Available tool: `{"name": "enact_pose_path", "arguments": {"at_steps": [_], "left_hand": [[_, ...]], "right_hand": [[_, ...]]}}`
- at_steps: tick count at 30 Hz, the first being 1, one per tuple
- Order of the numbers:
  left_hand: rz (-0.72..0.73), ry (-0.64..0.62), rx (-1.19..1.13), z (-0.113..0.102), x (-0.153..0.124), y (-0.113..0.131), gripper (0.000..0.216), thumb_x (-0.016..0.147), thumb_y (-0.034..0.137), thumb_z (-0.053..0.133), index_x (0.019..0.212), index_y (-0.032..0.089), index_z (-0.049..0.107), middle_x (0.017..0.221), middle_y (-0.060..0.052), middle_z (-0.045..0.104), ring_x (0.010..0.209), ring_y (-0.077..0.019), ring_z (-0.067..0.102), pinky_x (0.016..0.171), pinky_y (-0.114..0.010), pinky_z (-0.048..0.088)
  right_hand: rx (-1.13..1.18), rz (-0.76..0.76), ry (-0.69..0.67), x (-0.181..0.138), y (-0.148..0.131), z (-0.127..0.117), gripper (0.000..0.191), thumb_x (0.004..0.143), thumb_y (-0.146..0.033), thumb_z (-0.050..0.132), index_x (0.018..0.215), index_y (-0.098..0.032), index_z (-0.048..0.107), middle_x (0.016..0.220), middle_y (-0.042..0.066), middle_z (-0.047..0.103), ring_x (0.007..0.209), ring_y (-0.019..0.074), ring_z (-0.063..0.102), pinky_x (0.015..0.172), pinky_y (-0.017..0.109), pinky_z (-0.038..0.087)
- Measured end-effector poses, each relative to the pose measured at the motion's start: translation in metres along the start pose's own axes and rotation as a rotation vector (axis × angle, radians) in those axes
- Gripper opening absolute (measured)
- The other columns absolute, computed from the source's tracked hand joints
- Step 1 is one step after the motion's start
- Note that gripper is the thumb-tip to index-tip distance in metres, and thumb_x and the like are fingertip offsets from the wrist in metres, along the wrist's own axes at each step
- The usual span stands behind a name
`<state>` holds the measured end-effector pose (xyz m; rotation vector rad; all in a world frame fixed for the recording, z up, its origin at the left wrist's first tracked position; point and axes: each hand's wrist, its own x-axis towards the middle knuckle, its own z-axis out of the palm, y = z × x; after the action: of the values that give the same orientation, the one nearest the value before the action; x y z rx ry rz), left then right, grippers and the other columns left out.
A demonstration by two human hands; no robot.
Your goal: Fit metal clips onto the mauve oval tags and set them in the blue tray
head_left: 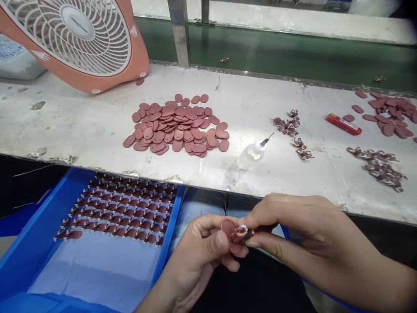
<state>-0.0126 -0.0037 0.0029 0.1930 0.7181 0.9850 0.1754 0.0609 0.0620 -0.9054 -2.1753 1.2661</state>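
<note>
My left hand (203, 252) is closed, pinching a reddish-brown oval piece (228, 227) between thumb and fingers, below the table's front edge. My right hand (293, 230) is closed too, pressing a small brown-and-white decorative part (241, 232) against that oval piece. Both hands meet over my lap. On the table ahead lies a pile of matching oval pieces (177, 128). A small clear squeeze bottle (250, 155) with a needle tip lies on its side nearby.
A blue tray (42, 230) at the lower left holds rows of finished pieces (120, 208). Small decorative parts lie in heaps (378, 165) (288, 126) on the right. A red lighter (343, 124), another oval pile (391, 115) and a pink fan (81, 39) stand on the worn white table (81, 126).
</note>
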Motion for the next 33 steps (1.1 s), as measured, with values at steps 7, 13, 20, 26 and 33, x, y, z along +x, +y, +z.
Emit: {"name": "enact_pose_path", "arguments": {"at_steps": [7, 13, 20, 26, 33], "left_hand": [[0.001, 0.003, 0.004, 0.001, 0.001, 0.0, 0.03, 0.067, 0.042, 0.088, 0.08, 0.016, 0.08, 0.07, -0.001, 0.071, 0.063, -0.0088, 0.066, 0.053, -0.013, 0.054], [0.001, 0.011, 0.001, 0.002, 0.002, 0.0, 0.03, 0.067, 0.043, 0.088, 0.079, 0.016, 0.08, 0.069, -0.001, 0.07, 0.063, -0.009, 0.066, 0.052, -0.013, 0.054], [-0.006, 0.022, 0.01, 0.002, 0.002, 0.001, 0.032, 0.065, 0.045, 0.089, 0.078, 0.017, 0.08, 0.065, 0.0, 0.068, 0.059, -0.0086, 0.065, 0.049, -0.012, 0.052], [0.01, 0.059, 0.001, 0.002, 0.003, 0.001, 0.03, 0.064, 0.041, 0.09, 0.081, 0.019, 0.081, 0.066, -0.001, 0.072, 0.06, -0.0097, 0.066, 0.049, -0.013, 0.051], [-0.025, 0.061, -0.04, 0.015, -0.004, 0.005, 0.03, 0.051, 0.036, 0.097, 0.074, 0.024, 0.081, 0.055, 0.003, 0.071, 0.045, -0.0058, 0.058, 0.053, -0.017, 0.05]], "right_hand": [[-0.017, -0.01, -0.065, 0.001, 0.0, -0.003, 0.019, 0.096, -0.019, 0.063, 0.109, -0.033, 0.064, 0.09, -0.005, 0.074, 0.075, 0.0138, 0.07, 0.068, 0.025, 0.054], [-0.054, -0.018, -0.096, -0.001, -0.001, -0.005, 0.018, 0.097, -0.017, 0.062, 0.108, -0.031, 0.062, 0.092, -0.007, 0.074, 0.078, 0.0105, 0.069, 0.072, 0.021, 0.053], [-0.072, -0.143, -0.028, 0.004, -0.001, -0.003, 0.011, 0.093, -0.013, 0.065, 0.101, -0.02, 0.067, 0.086, -0.004, 0.073, 0.073, 0.0079, 0.066, 0.068, 0.017, 0.052], [-0.131, -0.195, -0.014, 0.002, 0.001, -0.001, 0.012, 0.095, -0.012, 0.062, 0.104, -0.019, 0.067, 0.088, -0.003, 0.071, 0.074, 0.0081, 0.064, 0.072, 0.015, 0.052], [-0.063, -0.203, 0.045, -0.006, -0.01, 0.005, 0.019, 0.088, -0.012, 0.073, 0.105, -0.019, 0.068, 0.091, 0.002, 0.074, 0.074, 0.0121, 0.07, 0.066, 0.015, 0.059]]}}
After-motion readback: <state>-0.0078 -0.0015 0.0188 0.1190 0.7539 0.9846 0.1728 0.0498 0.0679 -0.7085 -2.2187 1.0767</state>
